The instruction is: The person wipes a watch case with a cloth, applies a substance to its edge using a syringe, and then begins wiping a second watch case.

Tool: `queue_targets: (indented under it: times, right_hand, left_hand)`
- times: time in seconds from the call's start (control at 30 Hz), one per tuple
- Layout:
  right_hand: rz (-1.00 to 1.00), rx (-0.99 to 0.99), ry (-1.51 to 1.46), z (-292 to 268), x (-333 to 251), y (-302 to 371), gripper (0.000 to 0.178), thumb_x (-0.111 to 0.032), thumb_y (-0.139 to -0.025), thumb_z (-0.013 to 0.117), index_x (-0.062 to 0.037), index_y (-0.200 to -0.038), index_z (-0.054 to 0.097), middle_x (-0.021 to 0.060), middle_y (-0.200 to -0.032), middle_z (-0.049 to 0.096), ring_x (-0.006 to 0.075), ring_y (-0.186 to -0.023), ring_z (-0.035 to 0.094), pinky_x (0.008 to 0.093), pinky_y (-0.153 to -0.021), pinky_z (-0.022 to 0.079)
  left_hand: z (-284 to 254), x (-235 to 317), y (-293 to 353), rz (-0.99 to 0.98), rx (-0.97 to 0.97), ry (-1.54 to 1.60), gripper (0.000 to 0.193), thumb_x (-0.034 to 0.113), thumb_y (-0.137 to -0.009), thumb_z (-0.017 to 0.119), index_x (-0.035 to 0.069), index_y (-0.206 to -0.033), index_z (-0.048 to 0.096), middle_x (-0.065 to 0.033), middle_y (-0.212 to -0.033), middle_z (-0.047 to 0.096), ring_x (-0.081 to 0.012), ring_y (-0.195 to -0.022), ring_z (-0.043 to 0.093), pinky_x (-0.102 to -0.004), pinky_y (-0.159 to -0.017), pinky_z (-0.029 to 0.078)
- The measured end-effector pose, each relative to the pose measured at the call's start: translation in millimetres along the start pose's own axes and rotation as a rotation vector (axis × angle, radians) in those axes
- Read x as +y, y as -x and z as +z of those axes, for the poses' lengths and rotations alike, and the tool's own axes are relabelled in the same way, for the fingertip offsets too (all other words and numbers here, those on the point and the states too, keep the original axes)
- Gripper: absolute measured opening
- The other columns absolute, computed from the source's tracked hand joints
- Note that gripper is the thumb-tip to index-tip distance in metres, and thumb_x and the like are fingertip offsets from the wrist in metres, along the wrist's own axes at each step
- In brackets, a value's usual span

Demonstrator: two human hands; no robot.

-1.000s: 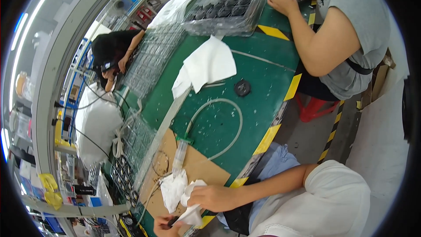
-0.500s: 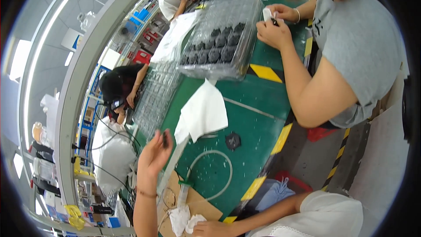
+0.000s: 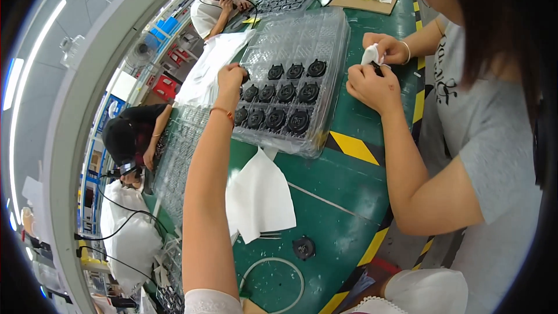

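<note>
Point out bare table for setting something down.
Bare green tabletop lies between the white cloth, the round black part and the striped edge tape. Crowded: the near part of the clear tray, with black parts in rows and the left hand.

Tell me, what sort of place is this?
Probably a factory workshop: a clear plastic tray holds rows of matching round black parts, and striped tape edges the long green bench.

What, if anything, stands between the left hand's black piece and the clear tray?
Nothing visible: the left hand holds the black piece at the left side of the clear tray. Whether they touch, I cannot tell.
</note>
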State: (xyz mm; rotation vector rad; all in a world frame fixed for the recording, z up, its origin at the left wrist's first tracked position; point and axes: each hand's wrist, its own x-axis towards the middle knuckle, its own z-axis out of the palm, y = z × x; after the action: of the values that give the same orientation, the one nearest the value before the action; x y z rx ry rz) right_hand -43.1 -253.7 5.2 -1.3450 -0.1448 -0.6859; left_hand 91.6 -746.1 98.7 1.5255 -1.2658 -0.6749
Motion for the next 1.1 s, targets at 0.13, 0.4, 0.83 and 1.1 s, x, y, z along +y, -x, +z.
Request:
queue_targets:
  times: [0.13, 0.4, 0.83, 1.1]
  right_hand:
    - [-0.028, 0.058, 0.048, -45, -2, -30, 0.025, -0.01, -0.069, 0.054, -0.0014, -0.092, 0.052, 0.0126, -0.091, 0.052, 0.028, -0.093, 0.05, 0.0349, -0.078, 0.042]
    - [-0.15, 0.152, 0.202, -25, 15, -47, 0.025, -0.009, -0.068, 0.055, -0.0015, -0.091, 0.052, 0.0118, -0.089, 0.052, 0.0273, -0.09, 0.05, 0.0352, -0.075, 0.042]
    - [-0.129, -0.075, 0.275, 85, 32, 68, 0.018, -0.006, -0.069, 0.053, -0.0015, -0.086, 0.055, 0.014, -0.093, 0.054, 0.0299, -0.085, 0.052, 0.0388, -0.071, 0.043]
    - [-0.091, -0.261, 0.498, 77, -1, 59, 0.021, -0.007, -0.082, 0.043, 0.0039, -0.1, 0.046, 0.0212, -0.099, 0.05, 0.0354, -0.087, 0.052, 0.0385, -0.078, 0.042]
  left_hand:
    - [13, -27, -36, 0.202, 0.046, -0.25, 0.035, -0.002, -0.062, 0.051, -0.006, -0.097, 0.055, -0.0091, -0.083, 0.059, -0.0161, -0.079, 0.055, -0.023, -0.07, 0.043]
    - [13, -45, -55, 0.374, -0.255, -0.391, 0.035, 0.0, -0.068, 0.047, -0.002, -0.103, 0.054, -0.0157, -0.092, 0.061, -0.025, -0.085, 0.059, -0.0288, -0.079, 0.044]
    - [-73, 103, 278, 0.766, -0.559, -0.638, 0.034, 0.002, -0.071, 0.057, 0.006, -0.104, 0.051, -0.0102, -0.113, 0.047, -0.0291, -0.109, 0.041, -0.0371, -0.094, 0.031]
    - [-112, 213, 644, 0.394, -0.829, -0.08, 0.018, 0.013, -0.081, 0.056, -0.004, -0.089, 0.056, -0.0151, -0.087, 0.056, -0.027, -0.075, 0.055, -0.0335, -0.061, 0.044]
